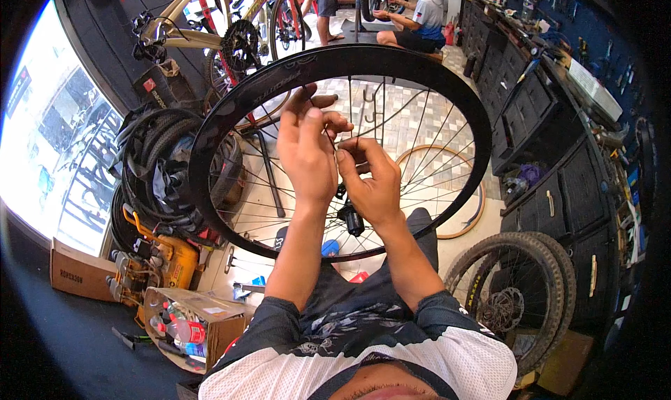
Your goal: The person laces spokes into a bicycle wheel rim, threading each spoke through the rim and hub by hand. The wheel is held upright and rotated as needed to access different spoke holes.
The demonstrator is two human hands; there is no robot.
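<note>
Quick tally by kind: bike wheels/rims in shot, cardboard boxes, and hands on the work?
Deep black rim wheel in hand: 1
Knobby-tyre wheel with disc, leaning at right: 1
Bare tan rim on floor: 1
Cardboard boxes: 2, one flat, one open
Hands: 2, left, right
Total: 7

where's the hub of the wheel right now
In the head view the hub sits centre frame, just below the right hand, inside the black rim, above the person's lap.
</note>
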